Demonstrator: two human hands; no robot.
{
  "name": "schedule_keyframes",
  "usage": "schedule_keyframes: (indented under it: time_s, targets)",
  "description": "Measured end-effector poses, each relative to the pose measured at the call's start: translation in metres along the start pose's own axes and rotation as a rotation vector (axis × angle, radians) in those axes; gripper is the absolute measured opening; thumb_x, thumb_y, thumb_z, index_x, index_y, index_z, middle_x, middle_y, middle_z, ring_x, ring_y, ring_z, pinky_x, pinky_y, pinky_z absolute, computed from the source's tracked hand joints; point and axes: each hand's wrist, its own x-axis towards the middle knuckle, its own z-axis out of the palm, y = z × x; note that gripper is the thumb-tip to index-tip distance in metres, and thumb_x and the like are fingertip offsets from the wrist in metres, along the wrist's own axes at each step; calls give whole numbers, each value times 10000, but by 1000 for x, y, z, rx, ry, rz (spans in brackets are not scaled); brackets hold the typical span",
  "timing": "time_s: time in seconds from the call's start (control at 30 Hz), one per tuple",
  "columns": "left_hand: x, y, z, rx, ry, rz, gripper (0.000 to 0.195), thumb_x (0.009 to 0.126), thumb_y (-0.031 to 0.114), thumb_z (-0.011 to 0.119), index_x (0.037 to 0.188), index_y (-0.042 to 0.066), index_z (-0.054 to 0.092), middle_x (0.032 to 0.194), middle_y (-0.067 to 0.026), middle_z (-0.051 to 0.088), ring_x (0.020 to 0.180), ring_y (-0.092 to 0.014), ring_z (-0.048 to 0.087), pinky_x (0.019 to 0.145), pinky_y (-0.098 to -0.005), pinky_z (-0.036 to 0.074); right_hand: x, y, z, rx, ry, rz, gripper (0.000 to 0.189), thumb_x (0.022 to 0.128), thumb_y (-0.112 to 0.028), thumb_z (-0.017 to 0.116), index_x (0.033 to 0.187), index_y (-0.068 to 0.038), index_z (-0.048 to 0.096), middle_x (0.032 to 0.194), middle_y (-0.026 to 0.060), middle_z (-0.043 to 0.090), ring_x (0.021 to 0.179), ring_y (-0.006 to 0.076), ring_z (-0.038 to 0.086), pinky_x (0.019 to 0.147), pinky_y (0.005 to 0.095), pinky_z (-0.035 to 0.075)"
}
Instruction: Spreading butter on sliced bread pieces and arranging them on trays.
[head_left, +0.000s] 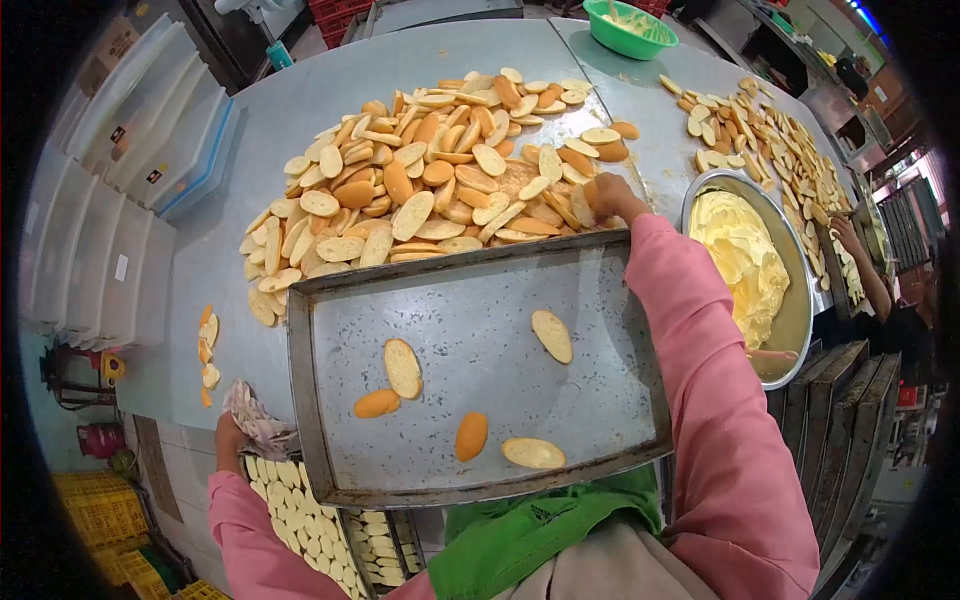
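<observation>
A shallow metal baking tray (450, 300) lies before me with a few oval bread slices (553, 337) scattered in it, some crust up and others cut side up. Beyond its far rim spreads a big heap of bread slices (412, 214). My right hand (619, 201) reaches over the tray's far right corner into the heap's edge. Its fingers touch slices there, but whether they grip one is unclear. At the tray's left side, my left hand (229, 439) holds a crumpled pale cloth (255, 420) by the table edge.
A steel bowl of yellow cream (739, 262) stands right of my arm. Farther off are a green bowl (630, 34) and another slice heap (772, 142), with a co-worker's hand (846, 232) nearby. Trays of coated slices (307, 517) sit below left; plastic bins (127, 202) line the left.
</observation>
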Motion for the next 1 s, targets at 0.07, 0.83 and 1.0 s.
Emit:
schedule_keyframes:
  time_s: [0.07,0.83,1.0]
  targets:
    - [1,3,-1,-1,-77,-192,396,585,207,717,930,44,612,863,-176,629,846,-327,605,682,-364,463,0,1,-6,-77,-22,-149,473,485,-131,789,893,17,602,973,226,585,933,323,569,763,361,477]
    - [-9,-54,32,-125,111,-83,441,599,98,737,988,10,551,926,-78,623,814,-174,581,727,-312,466,153,100,-31,-206,143,11,508,785,-41,434,1270,-173,359,1289,42,390,1177,265,394,885,515,379]
    - [-8,-74,23,-607,8,-278,433,597,139,723,969,-1,552,933,-163,587,874,-281,566,772,-348,436,159,89,-25,-295,102,157,500,730,-189,628,1182,-116,427,1234,59,435,1142,243,430,889,471,391]
